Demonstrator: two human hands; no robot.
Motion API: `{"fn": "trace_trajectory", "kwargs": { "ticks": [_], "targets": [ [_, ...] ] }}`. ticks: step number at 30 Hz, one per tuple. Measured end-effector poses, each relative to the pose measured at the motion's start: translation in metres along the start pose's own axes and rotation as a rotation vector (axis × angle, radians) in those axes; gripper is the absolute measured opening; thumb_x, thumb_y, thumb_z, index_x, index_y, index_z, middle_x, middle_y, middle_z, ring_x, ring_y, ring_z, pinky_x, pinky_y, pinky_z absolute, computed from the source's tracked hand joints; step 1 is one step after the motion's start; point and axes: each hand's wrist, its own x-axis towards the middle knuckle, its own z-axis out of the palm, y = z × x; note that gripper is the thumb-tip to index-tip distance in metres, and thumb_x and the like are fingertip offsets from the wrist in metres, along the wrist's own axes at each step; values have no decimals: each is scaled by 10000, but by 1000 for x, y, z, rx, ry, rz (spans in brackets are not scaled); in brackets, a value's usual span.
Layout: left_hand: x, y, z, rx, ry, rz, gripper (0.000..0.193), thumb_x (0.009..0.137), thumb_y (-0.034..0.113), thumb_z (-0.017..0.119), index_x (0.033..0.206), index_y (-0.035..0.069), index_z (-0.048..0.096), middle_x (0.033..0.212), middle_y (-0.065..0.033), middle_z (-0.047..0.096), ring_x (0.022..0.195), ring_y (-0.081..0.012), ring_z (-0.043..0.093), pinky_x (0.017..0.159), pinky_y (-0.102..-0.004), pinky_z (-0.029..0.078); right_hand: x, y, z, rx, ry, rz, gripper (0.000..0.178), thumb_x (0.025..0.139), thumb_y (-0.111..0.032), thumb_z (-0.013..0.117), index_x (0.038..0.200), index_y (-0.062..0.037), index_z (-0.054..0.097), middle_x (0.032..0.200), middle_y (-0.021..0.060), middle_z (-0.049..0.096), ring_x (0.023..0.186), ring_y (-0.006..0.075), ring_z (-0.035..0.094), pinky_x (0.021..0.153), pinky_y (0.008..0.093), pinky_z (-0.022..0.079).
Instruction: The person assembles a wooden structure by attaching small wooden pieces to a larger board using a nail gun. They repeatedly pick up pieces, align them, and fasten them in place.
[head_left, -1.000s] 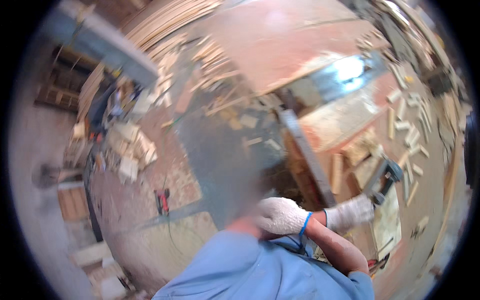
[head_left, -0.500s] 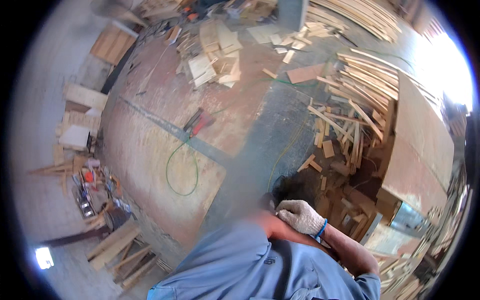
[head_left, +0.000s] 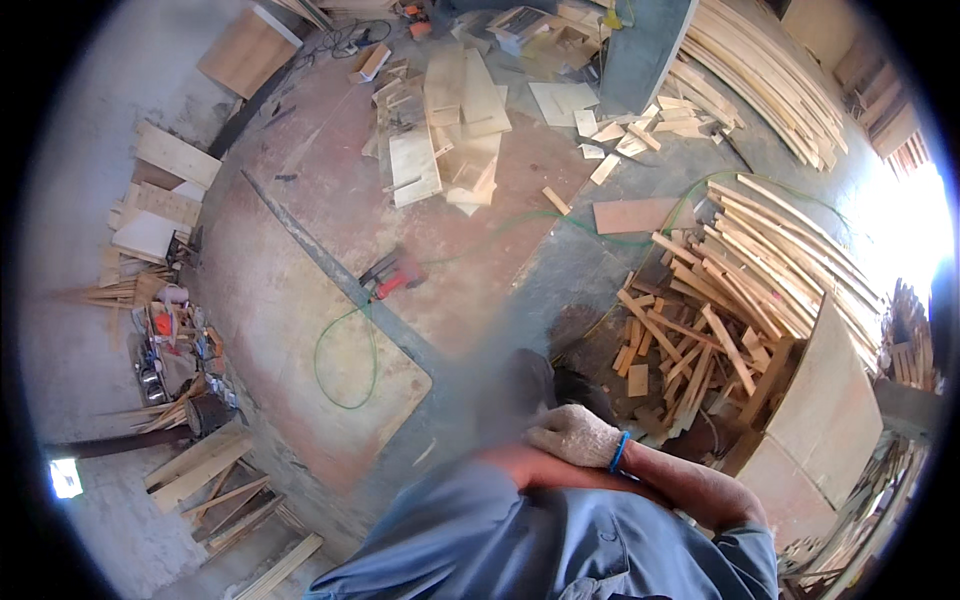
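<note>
My right hand (head_left: 575,437), in a whitish knit glove with a blue band at the wrist, lies against my bare left forearm (head_left: 530,470). Its fingers are curled in, and no tool or piece of wood shows in them. My arms are crossed in front of me. The left forearm passes under the right one, which hides my left hand. Farther off on the floor lies a red and black nail gun (head_left: 398,280) with a looped green air hose (head_left: 318,350), out of reach of both hands. Dark blurred shapes below my hands cannot be made out.
Cut wood strips (head_left: 700,340) lie heaped at the right beside a large panel box (head_left: 825,400). Flat boards (head_left: 465,100) are stacked ahead, near a grey post (head_left: 645,50). Long planks (head_left: 770,85) lie at far right. Tools and scraps (head_left: 170,340) line the left wall.
The whole view has shifted, so the far boards and post show more fully. My arms stay crossed, with the gloved hand in much the same place. The nail gun has not moved on the floor.
</note>
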Motion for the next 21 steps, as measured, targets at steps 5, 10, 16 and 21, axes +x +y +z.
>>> {"fn": "trace_trajectory", "kwargs": {
  "ticks": [5,10,16,21],
  "targets": [
    [22,-14,-67,-18,13,-17,476,913,280,592,1294,10,682,1322,-277,645,1273,-432,606,1103,-548,453,60,-7,-61,-221,-8,-545,329,990,-265,599,1193,-32,714,1187,189,659,1108,396,636,939,495,516],
    [39,-45,-149,-27,-6,6,469,910,279,592,1283,12,690,1306,-275,654,1260,-430,616,1093,-546,462,131,6,-125,-484,-369,-397,372,992,-286,561,1241,-56,716,1325,163,642,1240,357,591,1154,554,399],
    [26,-102,-283,5,48,-30,461,906,277,592,1270,15,699,1287,-272,665,1243,-427,628,1081,-544,472,235,-75,-235,-493,-269,-199,346,986,-272,561,1214,-76,732,1309,140,673,1211,333,623,1172,577,367],
    [28,-158,-414,108,118,-133,455,903,275,593,1259,17,707,1271,-270,674,1230,-425,638,1072,-542,481,299,-84,-293,-305,-194,-430,296,974,-261,571,1139,-80,738,1242,134,697,1150,322,659,1079,551,409]
  ]
}}
